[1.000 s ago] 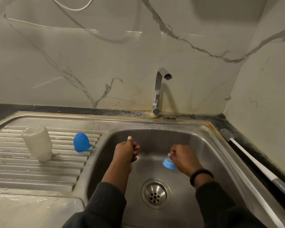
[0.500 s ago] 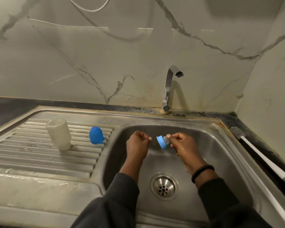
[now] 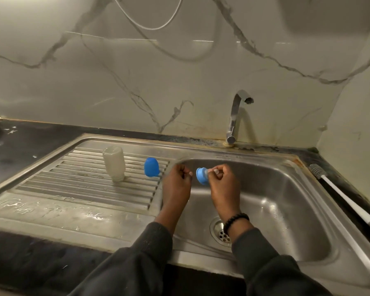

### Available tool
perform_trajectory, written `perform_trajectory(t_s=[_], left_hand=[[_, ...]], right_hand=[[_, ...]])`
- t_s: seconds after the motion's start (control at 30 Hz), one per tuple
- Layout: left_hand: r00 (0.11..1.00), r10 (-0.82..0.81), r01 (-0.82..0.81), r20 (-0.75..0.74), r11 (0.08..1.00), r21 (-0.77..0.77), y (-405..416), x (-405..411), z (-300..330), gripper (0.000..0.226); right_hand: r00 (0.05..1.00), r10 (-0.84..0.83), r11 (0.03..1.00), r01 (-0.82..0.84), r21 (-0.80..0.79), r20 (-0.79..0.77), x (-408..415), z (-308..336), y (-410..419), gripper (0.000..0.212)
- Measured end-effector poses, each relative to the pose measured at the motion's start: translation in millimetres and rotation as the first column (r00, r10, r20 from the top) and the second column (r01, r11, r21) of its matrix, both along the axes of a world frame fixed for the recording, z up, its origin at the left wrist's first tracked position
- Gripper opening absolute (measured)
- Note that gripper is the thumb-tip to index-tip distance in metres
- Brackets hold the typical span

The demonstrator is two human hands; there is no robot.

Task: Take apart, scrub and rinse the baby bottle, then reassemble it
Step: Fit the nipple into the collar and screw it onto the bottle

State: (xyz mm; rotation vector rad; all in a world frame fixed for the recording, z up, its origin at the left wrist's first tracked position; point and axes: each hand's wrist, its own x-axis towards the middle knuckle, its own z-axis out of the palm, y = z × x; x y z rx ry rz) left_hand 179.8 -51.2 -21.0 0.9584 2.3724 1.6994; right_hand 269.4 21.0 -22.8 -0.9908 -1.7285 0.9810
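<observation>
Chrome tap (image 3: pixel 235 118) behind steel sink (image 3: pixel 286 210), marble wall (image 3: pixel 94 82), white cable (image 3: pixel 150 26) above.

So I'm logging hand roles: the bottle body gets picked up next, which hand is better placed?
Left. The left hand holds nothing and is nearer the upturned clear plastic bottle on the steel drainboard; the right hand grips the blue ring with teat.
</observation>
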Motion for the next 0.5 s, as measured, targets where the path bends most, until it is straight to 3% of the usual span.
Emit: perform_trajectory(t_s=[0.2,0.3,0.5], left_hand=[[0.989,0.141,-0.139,-0.034,0.989,0.046,-34,-24,2,0.001],[0.962,0.271,-0.266,-0.020,0.955,0.131,-48,-38,3,0.015],[0.776,0.615,-0.608,-0.138,0.788,0.097,-69,-66,12,0.052]], right_hand=[[0.994,0.013,1.000,-0.015,0.017,0.106,-4,-8,-14,0.017],[0.989,0.037,0.999,-0.040,0.015,0.142,-4,-11,-13,0.018],[0.980,0.057,0.997,-0.066,0.040,0.192,-6,-16,-11,0.019]])
